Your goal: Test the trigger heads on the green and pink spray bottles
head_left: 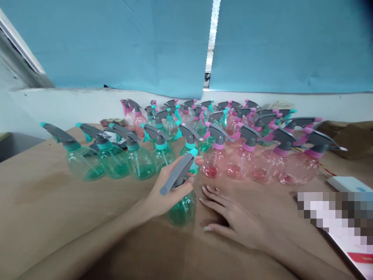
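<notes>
One green spray bottle (pixel 183 208) stood at the near middle of the brown table (pixel 58 202). The left hand (pixel 167 192) was clamped round its neck, thumb by the grey trigger. The right hand (pixel 233 217) lay flat just beside it, fingers loosely spread, gripping nothing. The front row behind held five green bottles (pixel 138 161) and four pink bottles (pixel 241 165); those farther back were too packed to count.
</notes>
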Available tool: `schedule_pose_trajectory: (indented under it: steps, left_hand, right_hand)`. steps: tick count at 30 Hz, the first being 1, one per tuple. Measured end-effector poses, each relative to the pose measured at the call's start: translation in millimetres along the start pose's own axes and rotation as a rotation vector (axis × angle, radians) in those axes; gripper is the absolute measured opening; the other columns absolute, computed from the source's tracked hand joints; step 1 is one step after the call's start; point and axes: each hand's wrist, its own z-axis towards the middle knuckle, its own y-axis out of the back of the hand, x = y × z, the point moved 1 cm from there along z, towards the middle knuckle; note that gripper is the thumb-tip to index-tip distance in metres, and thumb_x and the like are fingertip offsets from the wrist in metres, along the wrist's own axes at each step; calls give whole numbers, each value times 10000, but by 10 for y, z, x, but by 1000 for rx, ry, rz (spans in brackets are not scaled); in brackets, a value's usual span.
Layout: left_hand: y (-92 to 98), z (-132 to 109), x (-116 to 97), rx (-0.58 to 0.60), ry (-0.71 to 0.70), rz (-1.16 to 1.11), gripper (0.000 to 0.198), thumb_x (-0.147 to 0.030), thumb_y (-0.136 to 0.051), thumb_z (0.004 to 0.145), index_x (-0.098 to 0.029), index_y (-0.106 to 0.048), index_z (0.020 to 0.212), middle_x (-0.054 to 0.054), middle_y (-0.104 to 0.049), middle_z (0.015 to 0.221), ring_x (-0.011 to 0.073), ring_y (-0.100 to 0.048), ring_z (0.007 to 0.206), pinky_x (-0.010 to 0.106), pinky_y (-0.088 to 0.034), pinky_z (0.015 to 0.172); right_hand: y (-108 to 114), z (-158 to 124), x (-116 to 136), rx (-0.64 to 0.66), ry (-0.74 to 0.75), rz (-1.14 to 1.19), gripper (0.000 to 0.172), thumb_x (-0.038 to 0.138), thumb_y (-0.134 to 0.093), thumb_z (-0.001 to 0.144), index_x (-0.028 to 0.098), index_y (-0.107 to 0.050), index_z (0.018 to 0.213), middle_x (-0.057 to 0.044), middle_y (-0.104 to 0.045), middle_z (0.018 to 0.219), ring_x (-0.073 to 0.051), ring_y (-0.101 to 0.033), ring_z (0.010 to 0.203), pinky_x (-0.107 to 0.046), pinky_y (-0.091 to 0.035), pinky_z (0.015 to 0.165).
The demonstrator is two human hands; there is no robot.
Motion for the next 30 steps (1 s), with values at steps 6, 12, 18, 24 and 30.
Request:
schedule_pose_trajectory:
  steps: [6,12,18,24,30]
  left_hand:
    - [-15,19,4,11,-2,43,413,-250,-541,844,-250,-527,1257,45,-657,1034,127,-609,665,251,-493,606]
    - [-13,20,19,-30,-23,107,412,-247,-540,825,-224,-553,1235,-4,-606,717,192,-625,785,257,-479,622]
    - [-12,18,18,-42,3,125,437,-172,-522,773,-256,-577,1198,-21,-585,714,156,-595,651,265,-492,632]
    - [-14,20,-10,-60,4,115,453,-141,-521,722,-236,-603,1157,-21,-592,728,153,-609,661,273,-509,677]
    - [0,6,-28,-64,-30,131,424,-179,-527,740,-241,-608,1152,-28,-615,685,156,-593,602,273,-500,608]
  right_hand:
    - [-12,-5,-18,-3,3,10,672,596,-492,878,238,-370,1434,-44,-288,1524,-262,-240,1405,-479,-241,1143]
    - [-30,-7,-40,-7,4,3,665,594,-488,881,242,-372,1434,-43,-287,1524,-261,-241,1405,-486,-240,1141]
    - [-29,-9,-36,-7,2,-3,660,597,-477,885,229,-388,1426,-40,-287,1524,-248,-244,1405,-469,-243,1144]
    - [-2,-4,-9,20,-8,-6,662,605,-469,885,230,-392,1425,-40,-266,1532,-250,-230,1409,-474,-241,1144]
    - [4,-8,-10,11,-12,5,655,592,-485,883,239,-388,1426,-40,-276,1529,-251,-234,1408,-471,-232,1147]
